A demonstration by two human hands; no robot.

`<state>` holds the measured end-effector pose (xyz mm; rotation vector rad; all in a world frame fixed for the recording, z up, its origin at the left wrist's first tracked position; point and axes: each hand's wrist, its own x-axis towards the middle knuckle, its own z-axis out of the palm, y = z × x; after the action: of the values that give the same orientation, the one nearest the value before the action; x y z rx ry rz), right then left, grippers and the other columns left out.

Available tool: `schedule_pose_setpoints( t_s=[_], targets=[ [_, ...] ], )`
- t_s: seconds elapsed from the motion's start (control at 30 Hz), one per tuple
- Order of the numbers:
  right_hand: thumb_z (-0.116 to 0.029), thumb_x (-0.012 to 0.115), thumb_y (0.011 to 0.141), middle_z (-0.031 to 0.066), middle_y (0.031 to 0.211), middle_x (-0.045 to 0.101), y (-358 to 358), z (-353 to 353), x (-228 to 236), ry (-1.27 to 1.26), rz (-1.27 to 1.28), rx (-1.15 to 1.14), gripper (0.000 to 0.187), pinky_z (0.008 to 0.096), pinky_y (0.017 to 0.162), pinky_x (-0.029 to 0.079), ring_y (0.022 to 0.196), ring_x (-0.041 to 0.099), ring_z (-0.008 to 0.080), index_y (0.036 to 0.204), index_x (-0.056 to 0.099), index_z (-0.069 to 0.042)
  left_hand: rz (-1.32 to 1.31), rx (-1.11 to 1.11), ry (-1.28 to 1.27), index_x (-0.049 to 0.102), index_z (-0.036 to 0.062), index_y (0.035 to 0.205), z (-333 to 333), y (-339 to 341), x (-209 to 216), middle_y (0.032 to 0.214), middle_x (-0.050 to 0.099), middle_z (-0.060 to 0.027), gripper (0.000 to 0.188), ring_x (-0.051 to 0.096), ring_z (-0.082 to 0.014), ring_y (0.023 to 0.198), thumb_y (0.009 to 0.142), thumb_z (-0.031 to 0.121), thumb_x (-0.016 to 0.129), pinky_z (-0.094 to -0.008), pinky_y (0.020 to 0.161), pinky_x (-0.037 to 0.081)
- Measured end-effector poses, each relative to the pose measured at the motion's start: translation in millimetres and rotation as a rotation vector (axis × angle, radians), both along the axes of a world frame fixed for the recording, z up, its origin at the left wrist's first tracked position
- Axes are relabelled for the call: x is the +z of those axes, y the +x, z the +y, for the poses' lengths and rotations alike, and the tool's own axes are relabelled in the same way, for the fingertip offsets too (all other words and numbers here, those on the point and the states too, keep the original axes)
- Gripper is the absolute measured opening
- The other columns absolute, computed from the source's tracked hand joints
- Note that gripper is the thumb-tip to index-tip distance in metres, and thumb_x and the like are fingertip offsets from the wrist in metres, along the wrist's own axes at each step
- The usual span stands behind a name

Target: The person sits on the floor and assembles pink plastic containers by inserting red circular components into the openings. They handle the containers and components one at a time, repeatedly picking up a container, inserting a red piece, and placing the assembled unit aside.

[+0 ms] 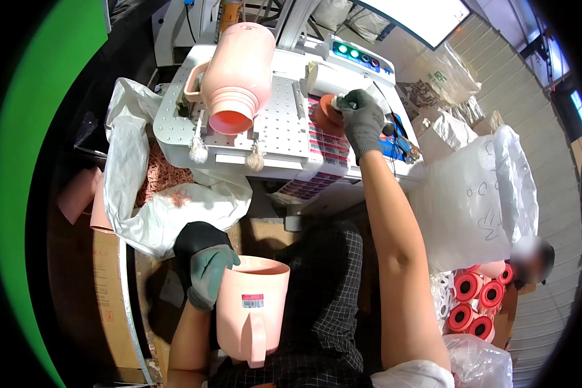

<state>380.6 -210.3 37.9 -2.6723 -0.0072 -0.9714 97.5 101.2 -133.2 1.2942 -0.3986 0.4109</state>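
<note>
Left hand (207, 275) closed around rim of pink jug (251, 310), held at lap; right hand (361, 119) pinched on orange lid (326, 111) at machine desk (278, 119). Jug likely to slip: one-handed, gloved rim grip.

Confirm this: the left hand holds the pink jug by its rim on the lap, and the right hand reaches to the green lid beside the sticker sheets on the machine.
Not quite. The lid is orange-red, not green, as the head view shows. The rest stands: the left hand grips the pink jug by its rim, and the right hand reaches beside the sticker sheets on the machine.
</note>
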Motion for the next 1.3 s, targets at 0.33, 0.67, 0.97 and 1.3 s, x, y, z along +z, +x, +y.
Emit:
schedule_pose_setpoints(
  t_s=[0.33, 0.67, 0.97, 1.3],
  targets=[
    [-0.053, 0.053, 0.1, 0.0156, 0.115, 0.072, 19, -2, 5, -0.391, 0.573, 0.077, 0.051, 0.0508, 0.101, 0.049, 0.115, 0.065, 0.0381, 0.122, 0.076, -0.013, -0.039, 0.108, 0.227, 0.063, -0.0038, 0.084, 13, -2, 26, 0.081, 0.064, -0.0107, 0.009, 0.062, -0.0224, 0.076, 0.091, -0.001, 0.066, -0.0365, 0.07, 0.054],
    [-0.041, 0.062, 0.1, 0.0228, 0.116, 0.071, -25, -21, 50, 0.178, 0.289, 0.176, 0.044, 0.0458, 0.097, 0.051, 0.111, 0.067, 0.0397, 0.126, 0.069, -0.007, -0.654, 0.693, 0.613, 0.061, 0.0085, 0.073, -10, 38, 36, 0.07, 0.057, -0.0052, 0.013, 0.063, -0.0218, 0.068, 0.081, 0.006, 0.07, -0.0356, 0.059, 0.049],
    [-0.02, 0.081, 0.078, 0.0198, 0.168, 0.029, -337, 25, -51, 1.387, 0.843, 0.946, 0.115, 0.0436, 0.125, 0.026, 0.154, 0.03, 0.0273, 0.168, 0.012, -0.005, 0.105, 0.57, 0.477, 0.06, -0.0034, 0.12, 61, 36, 10, 0.1, 0.069, -0.0143, 0.031, 0.068, -0.0291, 0.09, 0.098, 0.018, 0.068, -0.0399, 0.079, 0.055],
    [-0.036, 0.089, 0.077, 0.0179, 0.155, 0.045, -382, 7, -49, 1.672, 0.662, 0.765, 0.113, 0.0406, 0.103, 0.052, 0.135, 0.054, 0.0285, 0.163, 0.024, 0.0, 0.142, 0.481, 0.363, 0.063, 0.0007, 0.112, 2, 36, 115, 0.103, 0.062, -0.0136, 0.023, 0.062, -0.0257, 0.097, 0.101, 0.02, 0.064, -0.0363, 0.09, 0.051]
  ],
)
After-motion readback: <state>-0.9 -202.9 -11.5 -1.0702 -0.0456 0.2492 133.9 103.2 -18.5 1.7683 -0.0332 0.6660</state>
